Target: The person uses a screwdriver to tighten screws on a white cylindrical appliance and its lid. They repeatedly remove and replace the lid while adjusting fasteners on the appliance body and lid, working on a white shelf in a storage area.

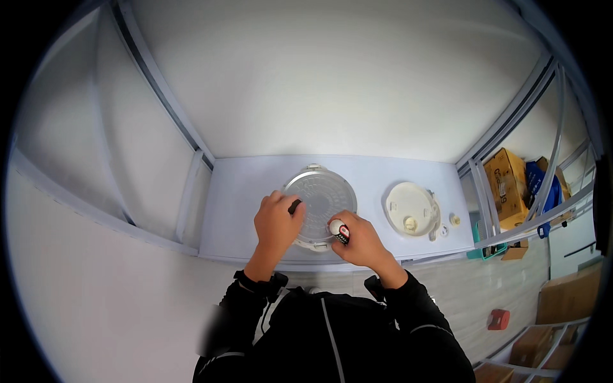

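Observation:
A round grey metal pan-like piece (324, 199) with an embossed pattern lies on the white table, with pale lugs at its far and near edges. My left hand (274, 220) is closed at its left rim, gripping a small black object (294, 206) whose kind I cannot make out. Over the near right rim, my right hand (363, 241) wraps around a white cylinder with a rounded end and a black and red label (340, 230). Most of the cylinder is hidden in the palm.
To the right lies a round white plastic base (403, 203) with a small cream part (410, 223) in it. Another small cream part (454, 219) sits near the table's (239, 198) right edge. Frame posts (203, 155) flank the table. Cardboard boxes (506, 185) stand beyond the right side.

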